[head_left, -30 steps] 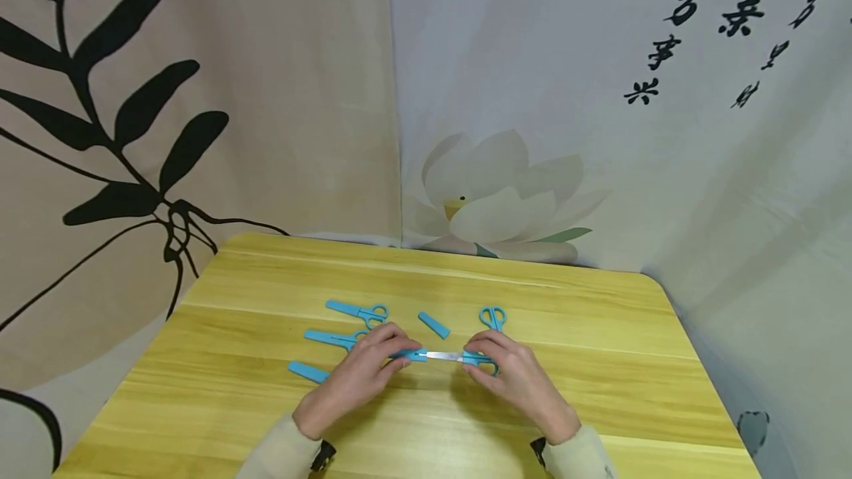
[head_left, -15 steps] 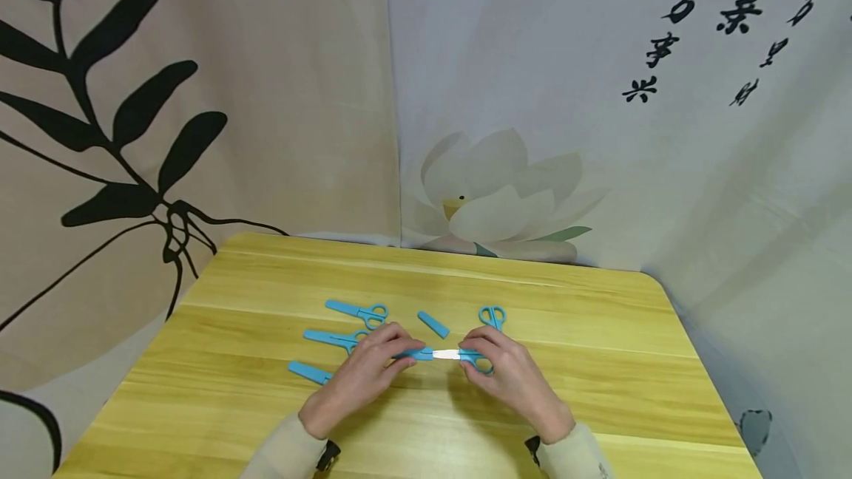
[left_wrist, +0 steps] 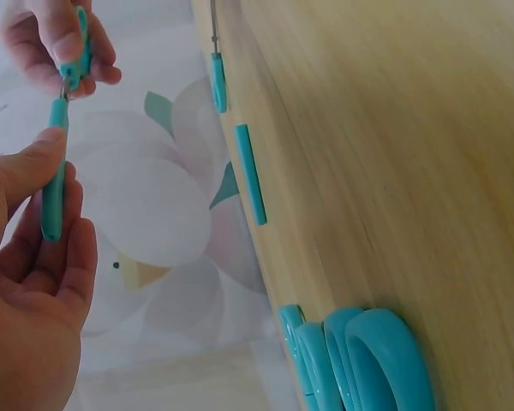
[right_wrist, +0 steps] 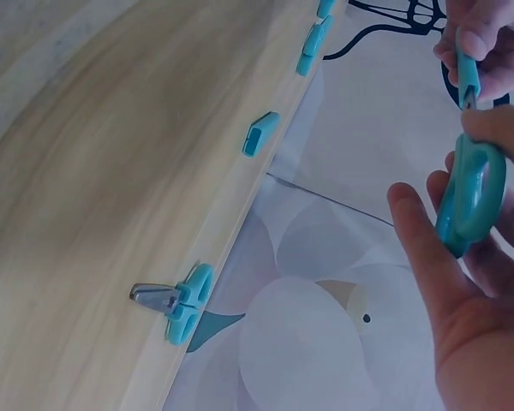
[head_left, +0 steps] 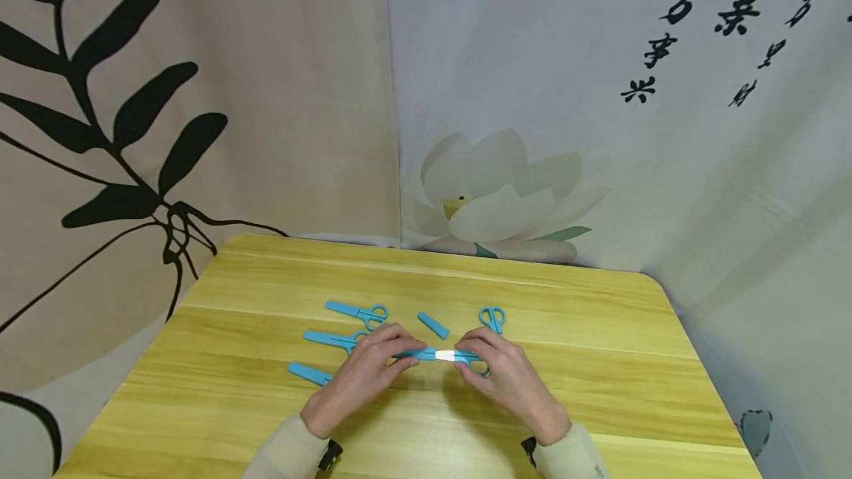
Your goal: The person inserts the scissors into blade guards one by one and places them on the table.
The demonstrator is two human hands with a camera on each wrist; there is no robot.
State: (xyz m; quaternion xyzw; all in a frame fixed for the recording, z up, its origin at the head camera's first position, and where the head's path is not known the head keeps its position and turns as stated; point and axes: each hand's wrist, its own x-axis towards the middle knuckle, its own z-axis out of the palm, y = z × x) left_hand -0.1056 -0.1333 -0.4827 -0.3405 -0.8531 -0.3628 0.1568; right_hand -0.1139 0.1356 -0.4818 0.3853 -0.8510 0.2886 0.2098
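My left hand (head_left: 362, 372) pinches a blue blade cover (head_left: 422, 354) between thumb and fingers. My right hand (head_left: 515, 379) grips a pair of scissors by the blue handles (right_wrist: 475, 193), with the blades pointing left. Those blades (head_left: 444, 355) sit partly inside the cover, and a short bright stretch shows between the two hands. In the left wrist view the held cover (left_wrist: 54, 193) lines up with the scissors. Behind the right hand lies another pair of scissors (head_left: 492, 316), its metal blades bare in the right wrist view. A loose blue cover (head_left: 434, 324) lies behind the hands.
Two pairs of covered scissors (head_left: 342, 308) lie at the left of the wooden table (head_left: 599, 405), one partly behind the left hand. A third blue cover (head_left: 309, 372) runs under that hand from view. A printed cloth backdrop (head_left: 319, 131) hangs beyond the table's far edge.
My right hand has moved left with the scissors, and the hands are closer together. The blades have slid deeper into the cover, so less metal shows.
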